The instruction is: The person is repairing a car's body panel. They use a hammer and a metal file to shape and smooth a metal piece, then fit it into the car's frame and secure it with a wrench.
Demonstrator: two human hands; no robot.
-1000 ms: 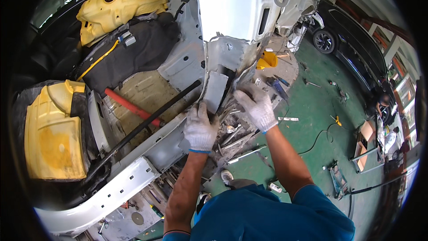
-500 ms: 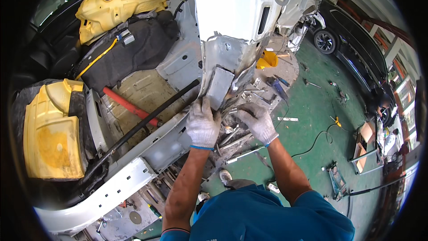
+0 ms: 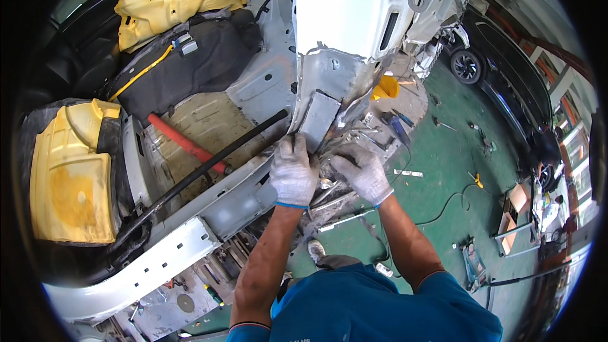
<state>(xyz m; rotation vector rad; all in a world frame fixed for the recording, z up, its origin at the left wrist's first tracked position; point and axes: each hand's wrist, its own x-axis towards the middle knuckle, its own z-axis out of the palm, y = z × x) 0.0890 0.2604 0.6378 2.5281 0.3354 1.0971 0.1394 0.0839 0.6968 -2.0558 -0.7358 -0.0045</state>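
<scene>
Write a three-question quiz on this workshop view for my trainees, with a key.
1. True or false: the left hand and right hand are both gloved.
2. What colour is the thick tube that the black bar crosses? (a) green (b) red (c) white
3. Fill in: in the picture, the yellow container is to the ____ of the grey plate.

Key: 1 true; 2 b; 3 right.

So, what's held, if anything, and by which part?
The left hand is at the lower end of the grey metal plate; a grip, or anything in the right hand, can't be told.
</scene>
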